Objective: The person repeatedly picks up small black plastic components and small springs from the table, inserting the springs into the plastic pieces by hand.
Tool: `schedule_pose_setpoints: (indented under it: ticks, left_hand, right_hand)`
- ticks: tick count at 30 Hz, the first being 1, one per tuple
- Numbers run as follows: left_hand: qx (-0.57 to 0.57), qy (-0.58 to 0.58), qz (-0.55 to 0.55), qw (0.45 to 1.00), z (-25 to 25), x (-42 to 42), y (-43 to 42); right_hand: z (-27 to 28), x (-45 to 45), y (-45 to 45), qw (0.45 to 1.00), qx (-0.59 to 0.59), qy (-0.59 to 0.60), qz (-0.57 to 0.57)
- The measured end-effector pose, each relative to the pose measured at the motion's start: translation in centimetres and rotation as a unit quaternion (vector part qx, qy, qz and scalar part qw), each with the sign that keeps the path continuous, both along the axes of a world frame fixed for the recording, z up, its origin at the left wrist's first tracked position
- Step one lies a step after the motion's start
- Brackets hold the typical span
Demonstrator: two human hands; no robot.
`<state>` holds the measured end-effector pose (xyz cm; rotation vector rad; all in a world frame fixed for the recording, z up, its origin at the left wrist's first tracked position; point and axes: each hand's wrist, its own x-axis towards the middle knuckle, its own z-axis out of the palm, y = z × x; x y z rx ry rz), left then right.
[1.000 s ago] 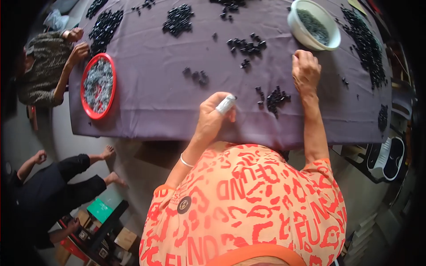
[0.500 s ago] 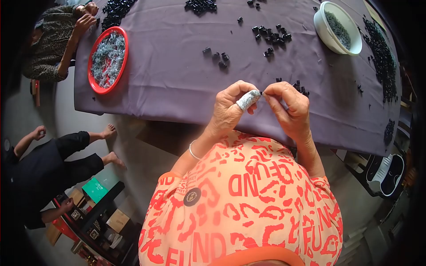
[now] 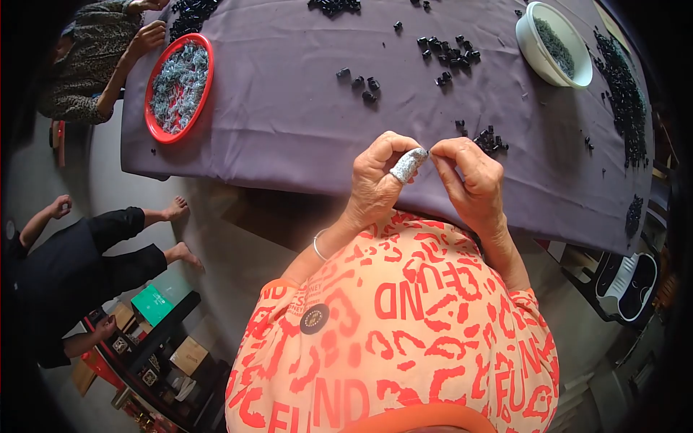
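Note:
Near the front edge of the purple cloth (image 3: pixel 289 137), my left hand (image 3: pixel 379 173) is closed, its thumb wrapped in silvery tape (image 3: pixel 408 165), pinching a tiny black piece (image 3: pixel 427 152). Fingertips of my right hand (image 3: pixel 473 177) meet it at the same spot, also pinched; whatever they hold is too small to make out. Just beyond my right hand lies a small pile of black pieces (image 3: pixel 489 140). Farther back are a looser group of black pieces (image 3: pixel 451 54) and several more (image 3: pixel 359 83) to the left.
A white bowl (image 3: pixel 530 54) of thin greyish pieces stands at the back right, beside a long black heap (image 3: pixel 626 108). At the left is a red tray (image 3: pixel 207 81) of clear pieces. One person's hand (image 3: pixel 148 37) is near it; another person (image 3: pixel 79 267) sits lower left.
My right hand has come from near the white bowl to meet my left hand, which has moved right and slightly up. The view has shifted; the hands stay together since half a second ago.

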<state>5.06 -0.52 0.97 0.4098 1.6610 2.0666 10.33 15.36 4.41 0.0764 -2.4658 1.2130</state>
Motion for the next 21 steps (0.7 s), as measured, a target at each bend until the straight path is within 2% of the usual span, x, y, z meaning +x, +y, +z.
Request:
schedule_pose_setpoints:
  ticks: [2, 4, 7, 13, 17, 21]
  left_hand:
    - [-0.012, 0.014, 0.013, 1.0, -0.1, 0.2, 0.1]
    - [-0.039, 0.065, 0.03, 0.997, -0.2, 0.2, 0.2]
    - [-0.056, 0.082, 0.015, 0.995, -0.2, -0.1, -0.1]
    - [0.007, -0.096, -0.025, 0.995, -0.4, -0.1, -0.7]
    - [0.032, -0.128, -0.027, 0.991, -0.4, -0.3, -0.7]
    - [0.041, -0.131, -0.027, 0.99, -0.9, -0.2, -0.7]
  right_hand:
    - [0.0, -0.1, -0.1, 1.0, 0.022, 0.018, 0.007]
    - [-0.1, 0.0, 0.0, 1.0, 0.011, -0.005, 0.012]
    - [-0.2, 0.1, 0.0, 0.999, -0.004, -0.029, 0.02]
    - [-0.4, 0.2, -0.3, 0.987, -0.126, -0.097, 0.023]
    - [-0.8, 0.5, -0.9, 0.977, -0.177, -0.116, 0.003]
    - [-0.9, 0.5, -0.7, 0.982, -0.154, -0.105, 0.005]
